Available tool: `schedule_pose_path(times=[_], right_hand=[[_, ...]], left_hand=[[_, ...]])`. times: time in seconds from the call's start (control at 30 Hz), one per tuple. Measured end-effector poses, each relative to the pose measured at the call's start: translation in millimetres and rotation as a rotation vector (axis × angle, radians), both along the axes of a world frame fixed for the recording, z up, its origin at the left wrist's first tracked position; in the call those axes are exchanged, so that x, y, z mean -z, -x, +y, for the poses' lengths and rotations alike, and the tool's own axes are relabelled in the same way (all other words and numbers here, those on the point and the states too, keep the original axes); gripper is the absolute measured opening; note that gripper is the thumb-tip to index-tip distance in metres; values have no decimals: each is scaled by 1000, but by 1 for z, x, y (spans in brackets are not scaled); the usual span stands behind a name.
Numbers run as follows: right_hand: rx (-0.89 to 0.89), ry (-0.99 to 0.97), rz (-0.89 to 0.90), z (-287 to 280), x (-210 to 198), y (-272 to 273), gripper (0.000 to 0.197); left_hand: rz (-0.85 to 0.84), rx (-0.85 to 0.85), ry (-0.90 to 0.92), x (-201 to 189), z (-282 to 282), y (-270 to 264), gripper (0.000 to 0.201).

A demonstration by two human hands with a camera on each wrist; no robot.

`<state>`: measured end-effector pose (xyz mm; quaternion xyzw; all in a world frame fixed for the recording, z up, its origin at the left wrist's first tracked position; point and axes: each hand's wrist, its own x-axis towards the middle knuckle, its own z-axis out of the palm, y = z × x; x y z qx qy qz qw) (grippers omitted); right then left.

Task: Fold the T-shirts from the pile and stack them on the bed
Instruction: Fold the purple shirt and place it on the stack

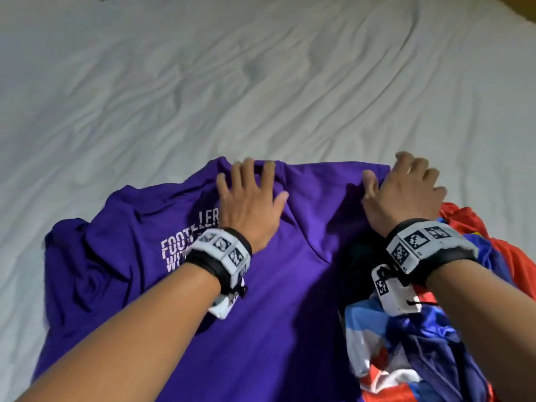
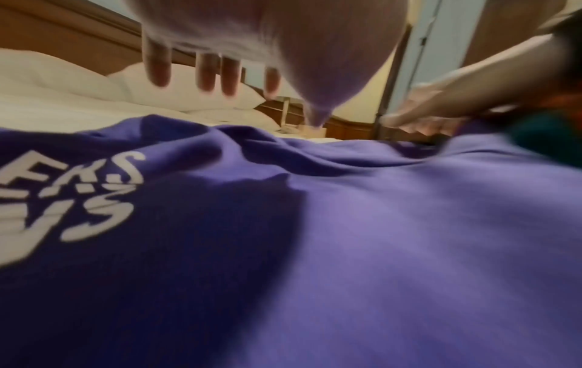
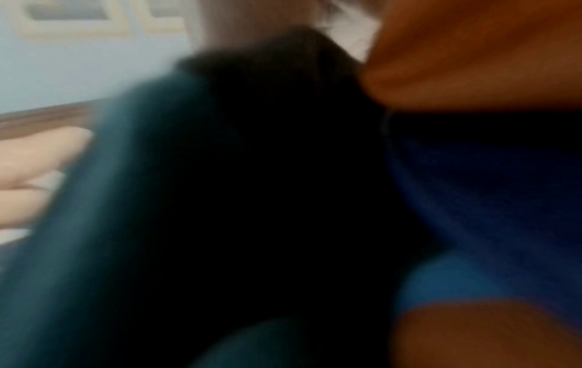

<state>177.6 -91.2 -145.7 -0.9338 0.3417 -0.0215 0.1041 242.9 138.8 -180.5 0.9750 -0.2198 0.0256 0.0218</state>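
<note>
A purple T-shirt [image 1: 275,300] with white lettering lies spread on the white bed sheet [image 1: 261,82]. My left hand [image 1: 249,195] lies on it near its far edge, fingers straight and spread. In the left wrist view those fingers [image 2: 207,74] hang just over the purple T-shirt [image 2: 346,236]. My right hand [image 1: 406,184] rests at the shirt's far right corner, thumb on the cloth, fingers arched over the edge and holding nothing that I can see. The right wrist view is blurred and shows only dark teal cloth [image 3: 126,199] and orange cloth [image 3: 472,62].
A pile of red, blue and white shirts [image 1: 420,343] lies under and beside my right forearm. Wrinkled sheet stretches beyond the purple shirt. White pillows [image 2: 94,82] and a wooden headboard [image 2: 63,32] stand at the far end.
</note>
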Motion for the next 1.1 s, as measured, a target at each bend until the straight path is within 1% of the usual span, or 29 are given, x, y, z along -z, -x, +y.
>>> schedule_pose_path(times=[0.03,0.07,0.1,0.13,0.17,0.2,0.23,0.27,0.37,0.43,0.5,0.57,0.6,0.67,0.73,0.77,0.8,0.87,0.9,0.93,0.97,1.03,1.07,1.1], right_hand=[[-90,57,-50,16,0,2,57],[-196,56,-79,35,2,5,58],[-308,18,-61,54,7,9,59],[-413,-25,5,71,17,14,60],[-483,-55,111,83,28,19,62],[-508,-71,221,89,42,24,64],[-494,-78,294,88,55,27,67],[-463,-82,329,84,64,29,71],[-380,-49,358,78,71,27,78],[-344,-16,370,92,64,26,81],[-373,-11,334,119,55,29,80],[-486,-56,310,155,48,35,76],[-543,-91,308,176,46,38,77],[-622,-164,303,219,47,42,79],[-667,-203,288,260,52,44,80],[-682,-213,279,278,55,45,81],[-688,-222,271,294,59,46,82],[-662,-238,256,319,66,49,80],[-635,-237,248,329,70,51,79],[-606,-225,240,335,73,52,79],[-584,-202,232,341,75,54,80],[-569,-154,214,349,78,57,81],[-580,-136,205,353,78,58,81],[-599,-123,201,357,77,58,80]], left_hand=[[71,45,-60,4,1,20,61],[148,72,-119,10,3,36,63],[221,77,-158,19,8,46,65],[274,73,-169,29,14,49,67],[308,71,-155,38,20,46,67],[320,78,-134,46,26,41,67],[322,87,-121,52,31,34,67],[328,90,-123,55,34,29,68],[378,86,-112,48,38,26,69],[384,59,-6,34,44,39,68],[307,-18,138,15,66,59,61],[155,-150,223,5,102,79,40],[94,-244,240,3,124,87,32],[19,-460,273,3,173,96,29],[-38,-675,291,7,223,97,32],[-29,-782,294,8,245,94,37],[23,-889,302,9,266,88,43],[207,-1055,353,10,298,70,60],[295,-1077,371,10,309,60,68],[354,-1053,376,10,317,51,73],[384,-1005,376,12,324,44,71],[377,-923,429,15,335,36,54],[350,-926,483,16,342,35,45],[309,-964,556,15,349,34,38]])
